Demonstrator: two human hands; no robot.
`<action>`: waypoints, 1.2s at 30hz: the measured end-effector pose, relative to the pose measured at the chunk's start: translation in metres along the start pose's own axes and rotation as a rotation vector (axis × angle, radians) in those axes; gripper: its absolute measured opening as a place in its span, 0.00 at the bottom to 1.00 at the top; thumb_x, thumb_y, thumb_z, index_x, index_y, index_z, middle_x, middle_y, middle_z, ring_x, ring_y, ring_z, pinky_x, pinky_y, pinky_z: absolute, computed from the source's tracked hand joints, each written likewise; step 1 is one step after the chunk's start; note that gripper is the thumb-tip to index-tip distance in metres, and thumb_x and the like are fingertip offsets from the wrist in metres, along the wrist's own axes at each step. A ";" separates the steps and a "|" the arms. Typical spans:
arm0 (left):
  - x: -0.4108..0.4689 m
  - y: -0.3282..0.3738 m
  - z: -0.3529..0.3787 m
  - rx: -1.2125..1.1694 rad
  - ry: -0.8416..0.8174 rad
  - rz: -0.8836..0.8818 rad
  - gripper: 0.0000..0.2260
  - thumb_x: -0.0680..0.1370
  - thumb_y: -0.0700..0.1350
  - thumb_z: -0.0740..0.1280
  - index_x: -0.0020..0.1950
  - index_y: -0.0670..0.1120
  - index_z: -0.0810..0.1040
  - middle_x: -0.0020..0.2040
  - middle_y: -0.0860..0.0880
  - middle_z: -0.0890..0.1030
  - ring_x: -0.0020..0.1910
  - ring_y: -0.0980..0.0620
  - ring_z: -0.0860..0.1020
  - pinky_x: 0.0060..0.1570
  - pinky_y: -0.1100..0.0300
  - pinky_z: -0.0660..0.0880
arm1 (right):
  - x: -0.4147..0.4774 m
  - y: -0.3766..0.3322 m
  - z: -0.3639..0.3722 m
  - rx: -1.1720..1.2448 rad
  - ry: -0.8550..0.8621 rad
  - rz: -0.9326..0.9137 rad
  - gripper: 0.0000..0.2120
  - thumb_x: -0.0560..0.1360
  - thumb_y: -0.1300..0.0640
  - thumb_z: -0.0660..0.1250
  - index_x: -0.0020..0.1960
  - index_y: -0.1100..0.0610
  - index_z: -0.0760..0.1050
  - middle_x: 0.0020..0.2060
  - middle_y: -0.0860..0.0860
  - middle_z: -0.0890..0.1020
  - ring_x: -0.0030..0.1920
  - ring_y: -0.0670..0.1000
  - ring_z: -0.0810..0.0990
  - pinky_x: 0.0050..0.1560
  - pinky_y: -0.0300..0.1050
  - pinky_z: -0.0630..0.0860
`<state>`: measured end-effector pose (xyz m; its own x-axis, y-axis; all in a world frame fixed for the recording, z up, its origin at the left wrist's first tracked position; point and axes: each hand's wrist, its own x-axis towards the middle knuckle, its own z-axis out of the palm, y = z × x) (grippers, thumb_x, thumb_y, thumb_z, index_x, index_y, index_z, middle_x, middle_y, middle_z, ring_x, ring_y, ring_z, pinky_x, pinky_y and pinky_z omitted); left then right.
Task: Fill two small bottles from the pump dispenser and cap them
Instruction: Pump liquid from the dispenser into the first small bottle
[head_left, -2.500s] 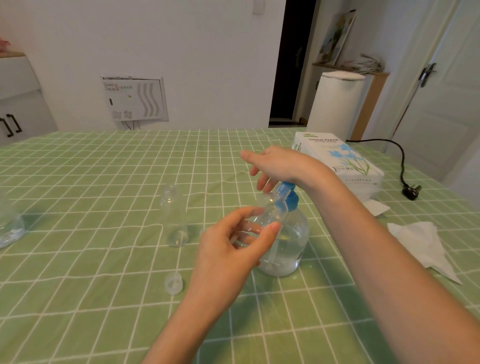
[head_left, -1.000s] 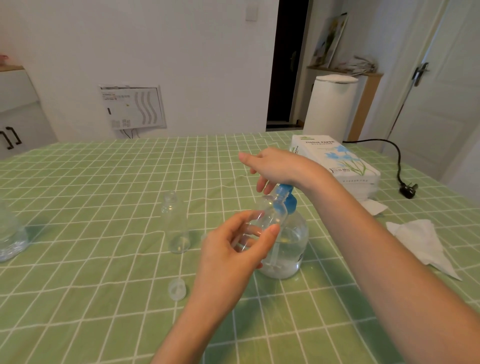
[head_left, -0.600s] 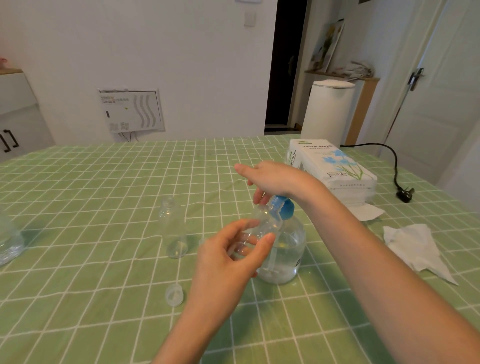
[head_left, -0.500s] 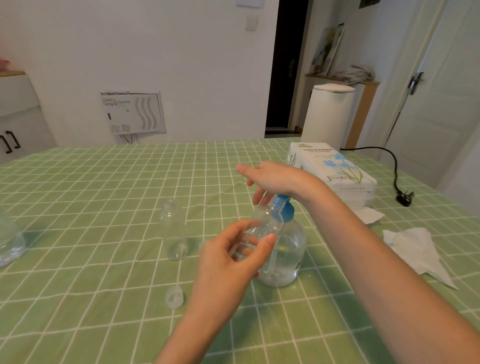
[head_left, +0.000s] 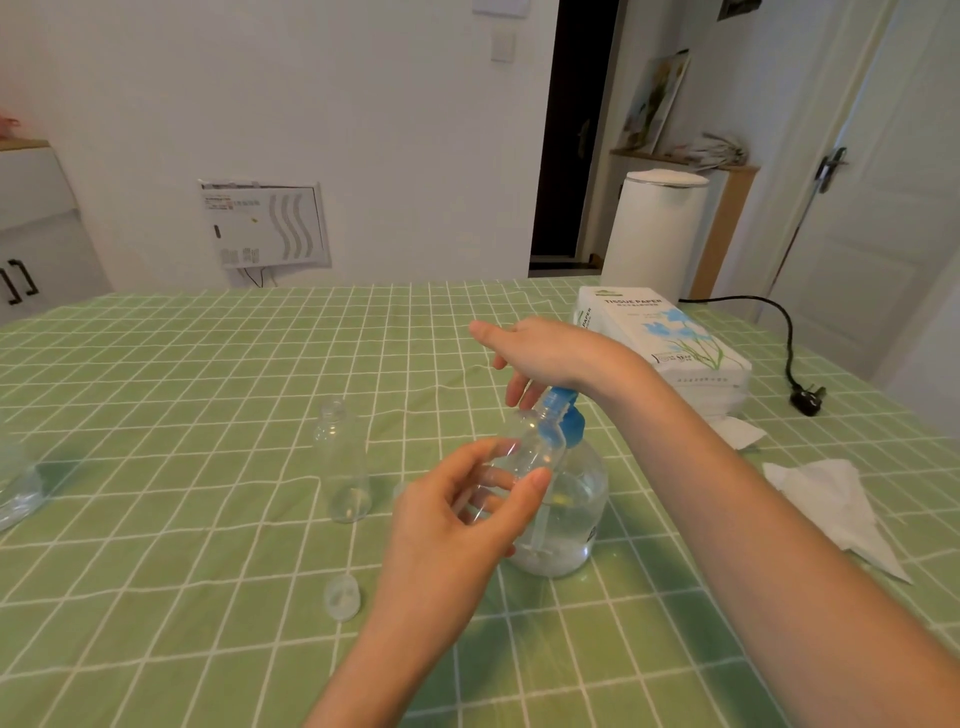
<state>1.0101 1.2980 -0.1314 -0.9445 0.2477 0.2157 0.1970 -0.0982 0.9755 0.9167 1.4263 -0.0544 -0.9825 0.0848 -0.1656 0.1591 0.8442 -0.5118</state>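
1. The task is at its first fill, by the look of it. The left hand (head_left: 457, 525) grips a small clear bottle (head_left: 535, 452), thumb on the near side and fingers curled round the far side. It tilts the bottle so the mouth meets the blue nozzle of the pump dispenser (head_left: 566, 514).
2. The right hand (head_left: 540, 353) rests on top of the blue pump head with the heel of the palm. Its fingers are loose and extended and hold nothing, which suits a press on the pump.
3. How much liquid the held bottle has taken cannot be told, since clear plastic and clear liquid look alike here.
4. The second small bottle (head_left: 343, 467) stands upright on the green checked tablecloth (head_left: 208, 374), left of the dispenser and apart from it. It has no cap and looks empty or nearly so.
5. One clear cap (head_left: 341, 597) lies on the cloth in front of that bottle. A second cap is not plainly visible (a small clear shape just behind the left hand may be it).
6. What seems left is to finish this fill, fill the second bottle and cap both.
7. The only readable writing is "TISSUE PAPER" on the white tissue pack (head_left: 670, 338), above a blue flower print; its smaller lines are too small to read.
8. A small dark mark low on the dispenser cannot be read.
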 end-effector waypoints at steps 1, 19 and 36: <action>0.000 -0.001 0.000 0.006 0.001 0.002 0.19 0.60 0.58 0.70 0.48 0.54 0.81 0.37 0.49 0.82 0.30 0.57 0.77 0.28 0.68 0.73 | 0.000 0.000 0.001 -0.004 -0.001 0.000 0.33 0.79 0.36 0.47 0.70 0.61 0.67 0.49 0.57 0.84 0.53 0.57 0.80 0.53 0.49 0.70; 0.000 -0.001 -0.001 0.016 0.014 -0.005 0.19 0.60 0.58 0.70 0.49 0.54 0.80 0.36 0.52 0.83 0.31 0.57 0.78 0.30 0.68 0.75 | -0.001 -0.002 -0.002 -0.017 0.045 -0.040 0.32 0.80 0.38 0.48 0.60 0.64 0.74 0.47 0.57 0.84 0.50 0.56 0.82 0.39 0.45 0.70; -0.002 -0.004 -0.002 0.024 -0.007 -0.018 0.16 0.61 0.57 0.70 0.47 0.54 0.81 0.35 0.52 0.83 0.30 0.57 0.78 0.29 0.67 0.74 | 0.000 0.004 0.008 -0.001 0.039 -0.028 0.32 0.80 0.37 0.47 0.63 0.63 0.73 0.47 0.57 0.83 0.50 0.56 0.82 0.44 0.46 0.69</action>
<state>1.0111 1.2957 -0.1359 -0.9461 0.2559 0.1984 0.1863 -0.0709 0.9799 0.9178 1.4258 -0.0633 -0.9896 0.0816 -0.1187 0.1316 0.8471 -0.5149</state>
